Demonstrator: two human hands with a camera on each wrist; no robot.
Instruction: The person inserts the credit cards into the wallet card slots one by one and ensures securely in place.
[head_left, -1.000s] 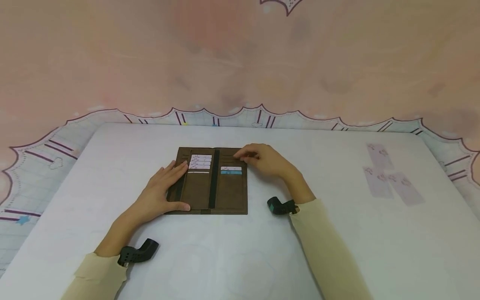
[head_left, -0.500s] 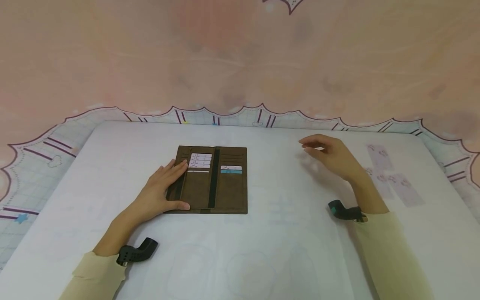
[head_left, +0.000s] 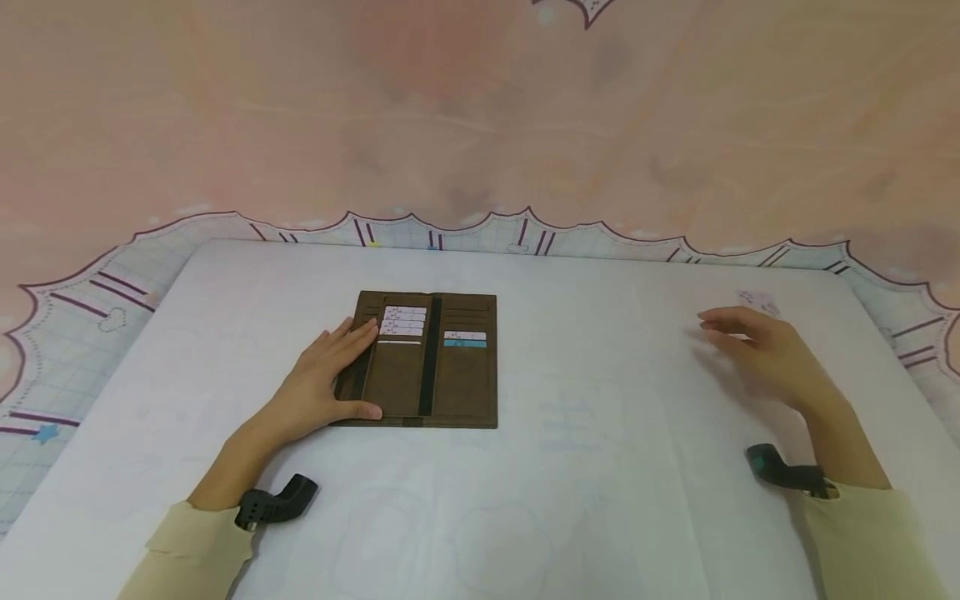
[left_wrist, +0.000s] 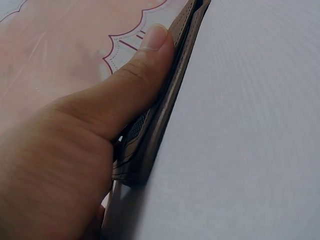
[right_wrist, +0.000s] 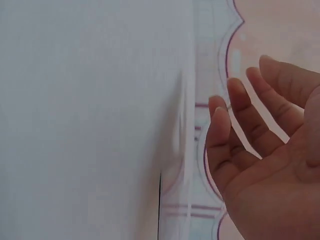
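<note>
A brown wallet (head_left: 459, 385) lies open flat on the white table (head_left: 585, 467). Several white cards (head_left: 403, 321) sit in its left slots, and a white and a teal card (head_left: 464, 339) in its right slots. My left hand (head_left: 324, 385) rests flat on the wallet's left side with straight fingers. In the left wrist view its thumb (left_wrist: 127, 92) lies along the wallet's edge (left_wrist: 167, 117). My right hand (head_left: 753, 346) hovers at the table's right with relaxed fingers (right_wrist: 235, 125) and holds nothing. A pale loose card (head_left: 756, 300) shows just beyond it; other cards there are hidden.
A pink cloth with a scalloped, grid-patterned border (head_left: 97, 308) surrounds the table. Black wrist cameras (head_left: 273, 504) sit on both cream sleeves. The table's right edge (right_wrist: 192, 100) runs close to my right hand.
My right hand left the wallet's top right corner and swept right across the table to the loose cards. The left hand and wallet stayed put.
</note>
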